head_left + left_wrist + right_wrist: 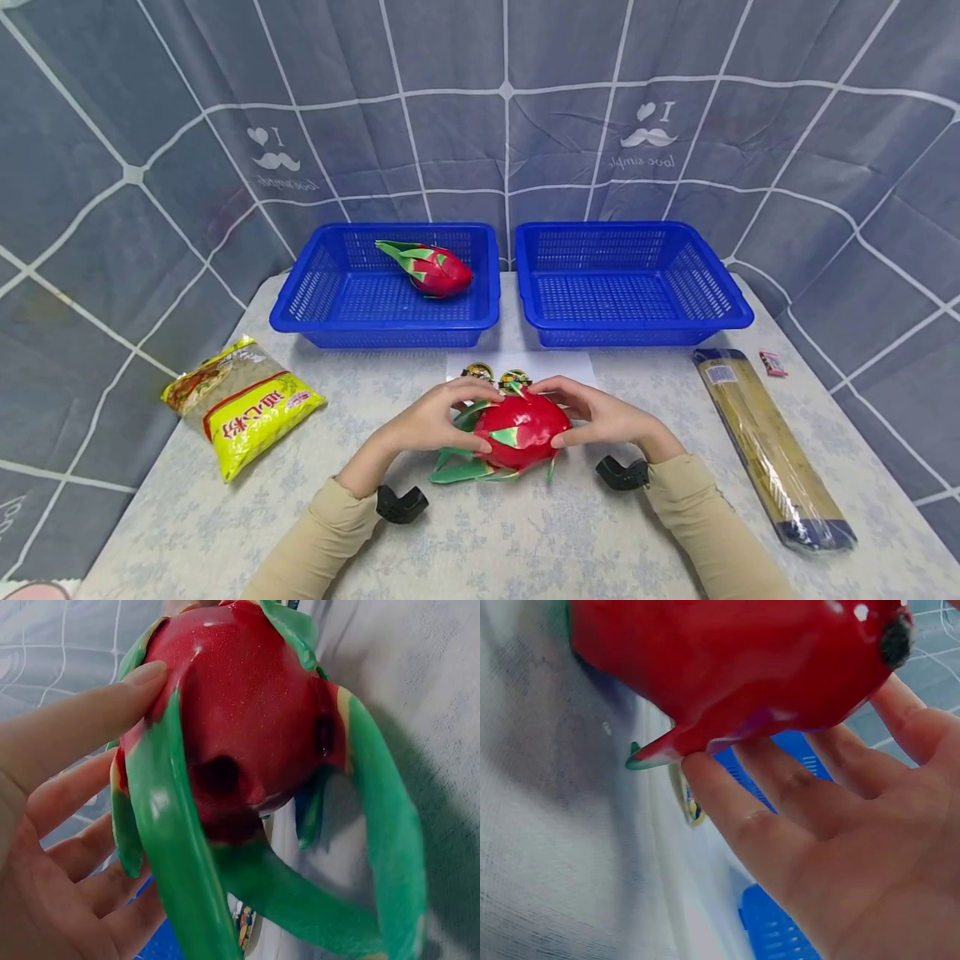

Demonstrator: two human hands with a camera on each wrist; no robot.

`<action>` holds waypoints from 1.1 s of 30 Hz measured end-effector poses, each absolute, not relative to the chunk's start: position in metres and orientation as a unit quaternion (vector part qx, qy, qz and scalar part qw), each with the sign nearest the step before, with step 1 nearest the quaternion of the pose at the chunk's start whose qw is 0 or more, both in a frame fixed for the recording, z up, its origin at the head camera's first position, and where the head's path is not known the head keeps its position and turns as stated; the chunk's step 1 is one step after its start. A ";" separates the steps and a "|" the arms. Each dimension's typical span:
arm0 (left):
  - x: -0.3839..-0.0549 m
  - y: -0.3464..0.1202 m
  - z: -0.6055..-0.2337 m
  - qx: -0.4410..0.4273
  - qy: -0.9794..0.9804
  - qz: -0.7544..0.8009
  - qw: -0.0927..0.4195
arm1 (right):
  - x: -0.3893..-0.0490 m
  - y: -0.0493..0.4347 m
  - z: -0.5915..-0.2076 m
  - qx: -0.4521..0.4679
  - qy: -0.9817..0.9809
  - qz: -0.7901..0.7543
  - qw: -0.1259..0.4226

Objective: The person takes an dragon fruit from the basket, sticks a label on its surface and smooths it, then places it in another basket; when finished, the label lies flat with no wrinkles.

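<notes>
Between both hands is a red dragon fruit (525,429) with long green leaves, close over the table in front of the person. My left hand (435,421) grips its leafy end, thumb on the near side and fingers round the far side. From the other end my right hand (603,414) holds the smooth red body, thumb near, fingers behind. In the left wrist view the thumb lies on the red skin (240,682) beside a green leaf (169,802). The right wrist view has the fingers of the right hand (832,817) along the fruit's side.
Two blue baskets stand at the back; the left basket (382,326) contains another dragon fruit (444,273), the right basket (637,325) has nothing in it. A yellow food bag (251,408) lies left, a long clear-wrapped pack (772,450) and a small red packet (773,363) right. Behind the hands is white paper (566,367).
</notes>
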State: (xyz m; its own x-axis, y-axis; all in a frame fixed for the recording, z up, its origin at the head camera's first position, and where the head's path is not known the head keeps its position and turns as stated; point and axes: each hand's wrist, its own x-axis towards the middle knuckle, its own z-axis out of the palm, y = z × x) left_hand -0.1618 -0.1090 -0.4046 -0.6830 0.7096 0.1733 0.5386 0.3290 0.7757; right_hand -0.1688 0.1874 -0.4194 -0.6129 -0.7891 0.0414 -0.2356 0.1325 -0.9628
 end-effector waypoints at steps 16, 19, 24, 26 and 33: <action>-0.174 -0.124 -0.407 0.390 0.784 0.453 0.168 | -0.172 0.188 -0.420 -0.311 0.715 -0.574 0.252; -0.176 -0.127 -0.406 0.382 0.777 0.466 0.180 | -0.175 0.189 -0.421 -0.284 0.734 -0.572 0.230; -0.181 -0.133 -0.404 0.348 0.779 0.490 0.178 | -0.184 0.191 -0.428 -0.211 0.765 -0.575 0.199; -0.183 -0.135 -0.405 0.327 0.783 0.500 0.172 | -0.188 0.191 -0.431 -0.186 0.774 -0.574 0.191; -0.194 -0.138 -0.418 0.267 0.787 0.536 0.147 | -0.207 0.177 -0.437 -0.169 0.794 -0.562 0.162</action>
